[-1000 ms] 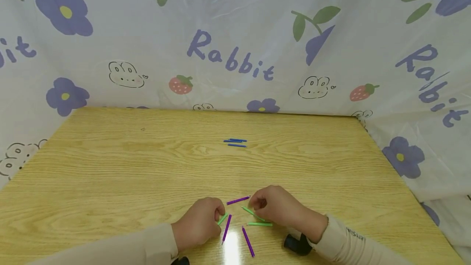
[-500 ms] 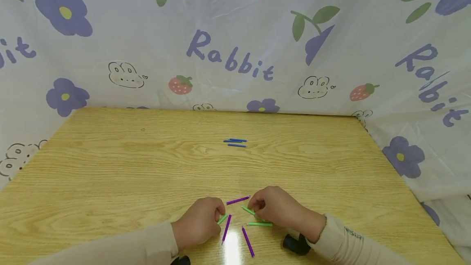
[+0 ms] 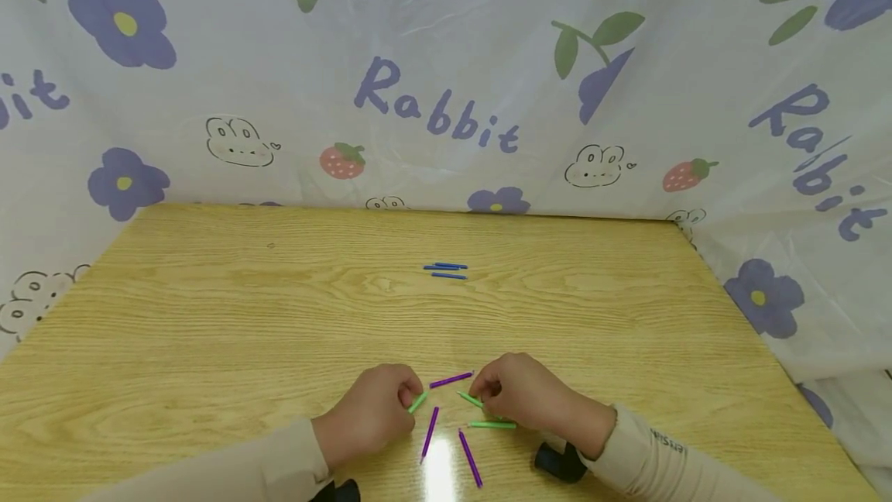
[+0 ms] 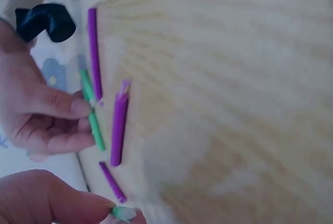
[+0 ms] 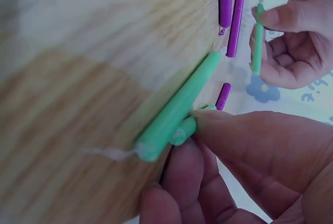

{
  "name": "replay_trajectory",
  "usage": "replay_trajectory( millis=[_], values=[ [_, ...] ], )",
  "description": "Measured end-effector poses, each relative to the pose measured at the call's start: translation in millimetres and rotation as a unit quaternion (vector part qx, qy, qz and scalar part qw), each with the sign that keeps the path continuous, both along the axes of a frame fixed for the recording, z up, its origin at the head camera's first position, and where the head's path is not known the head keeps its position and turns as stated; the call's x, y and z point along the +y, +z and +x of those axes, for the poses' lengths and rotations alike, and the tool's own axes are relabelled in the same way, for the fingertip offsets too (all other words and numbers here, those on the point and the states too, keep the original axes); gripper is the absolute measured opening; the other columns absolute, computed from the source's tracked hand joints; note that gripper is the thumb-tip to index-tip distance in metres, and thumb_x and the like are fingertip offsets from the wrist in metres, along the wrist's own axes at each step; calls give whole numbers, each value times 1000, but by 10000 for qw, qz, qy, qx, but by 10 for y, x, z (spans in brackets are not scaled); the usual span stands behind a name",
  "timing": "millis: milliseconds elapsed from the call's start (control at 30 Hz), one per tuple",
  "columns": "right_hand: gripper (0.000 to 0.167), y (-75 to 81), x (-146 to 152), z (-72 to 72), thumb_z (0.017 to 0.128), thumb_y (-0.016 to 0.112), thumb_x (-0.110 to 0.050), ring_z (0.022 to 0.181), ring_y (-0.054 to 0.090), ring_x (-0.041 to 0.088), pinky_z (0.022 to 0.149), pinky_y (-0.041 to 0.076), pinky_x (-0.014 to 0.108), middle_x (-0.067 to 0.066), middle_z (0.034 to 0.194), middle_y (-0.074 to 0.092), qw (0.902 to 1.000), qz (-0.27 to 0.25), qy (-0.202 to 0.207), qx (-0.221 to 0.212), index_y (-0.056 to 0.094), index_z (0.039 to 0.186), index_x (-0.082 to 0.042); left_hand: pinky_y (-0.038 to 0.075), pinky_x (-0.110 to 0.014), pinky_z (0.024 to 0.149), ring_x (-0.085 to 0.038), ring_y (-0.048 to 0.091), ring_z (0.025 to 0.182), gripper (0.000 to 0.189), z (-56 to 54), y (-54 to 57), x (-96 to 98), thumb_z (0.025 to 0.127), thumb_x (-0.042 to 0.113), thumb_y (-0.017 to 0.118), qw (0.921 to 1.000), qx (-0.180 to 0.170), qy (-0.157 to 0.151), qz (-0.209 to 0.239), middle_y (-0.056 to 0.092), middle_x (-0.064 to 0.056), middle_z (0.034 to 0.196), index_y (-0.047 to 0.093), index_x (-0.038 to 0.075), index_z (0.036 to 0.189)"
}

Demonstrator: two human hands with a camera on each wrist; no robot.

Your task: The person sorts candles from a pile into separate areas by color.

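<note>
In the head view my left hand [image 3: 365,417] pinches a thin green candle [image 3: 418,402] between thumb and fingers; its pale end [image 4: 124,213] shows in the left wrist view. My right hand [image 3: 530,392] grips a second green candle [image 3: 470,398], tilted, its far part covered by the fingers. Just in front of that hand a third green candle [image 5: 179,107] lies on the wood. Between the hands are three purple candles: one [image 3: 451,379] toward the back, one [image 3: 430,432] beside the left hand, one [image 3: 470,458] nearest the person.
Farther back on the wooden table [image 3: 279,316] lie several thin blue candles [image 3: 449,276], close together and roughly parallel. A white curtain [image 3: 446,45] printed with rabbits and flowers hangs behind the table and at both sides. Black wrist cameras [image 3: 560,462] sit under the wrists.
My left hand has shifted slightly back and up with its green candle, away from the purple one beside it. The right hand has barely moved; the lying candles are where they were.
</note>
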State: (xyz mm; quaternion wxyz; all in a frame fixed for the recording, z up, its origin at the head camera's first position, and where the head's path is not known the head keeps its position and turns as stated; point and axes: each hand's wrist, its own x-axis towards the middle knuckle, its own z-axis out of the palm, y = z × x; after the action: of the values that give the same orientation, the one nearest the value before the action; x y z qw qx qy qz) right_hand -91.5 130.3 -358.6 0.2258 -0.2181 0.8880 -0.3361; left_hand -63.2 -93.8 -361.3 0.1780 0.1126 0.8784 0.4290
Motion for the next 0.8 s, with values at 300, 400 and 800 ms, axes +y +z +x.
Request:
replay_trajectory(
  millis=[300,400,800],
  values=[
    [22,17,-15,12,83,62,8,59,40,11,57,34,23,-6,69,57,10000,50,-8,9,75,92,-6,43,-30,62,-18,47,74,32,-76,101,-62,70,-17,60,9976,-103,566,393,55,-5,83,64,-4,99],
    [21,21,-23,16,83,62,8,59,40,11,58,35,24,-6,69,57,10000,33,-31,-55,75,92,-6,42,-30,61,-18,46,74,33,-103,129,-89,70,-18,60,9961,-104,793,360,55,-5,82,64,-4,99],
    [21,30,-32,13,82,61,9,58,40,12,58,35,24,-5,68,57,9999,68,-22,-82,73,91,-5,45,-31,64,-20,50,78,31,-203,212,-286,73,-11,59,9942,168,1015,300,57,-8,88,63,-6,104]
  ],
)
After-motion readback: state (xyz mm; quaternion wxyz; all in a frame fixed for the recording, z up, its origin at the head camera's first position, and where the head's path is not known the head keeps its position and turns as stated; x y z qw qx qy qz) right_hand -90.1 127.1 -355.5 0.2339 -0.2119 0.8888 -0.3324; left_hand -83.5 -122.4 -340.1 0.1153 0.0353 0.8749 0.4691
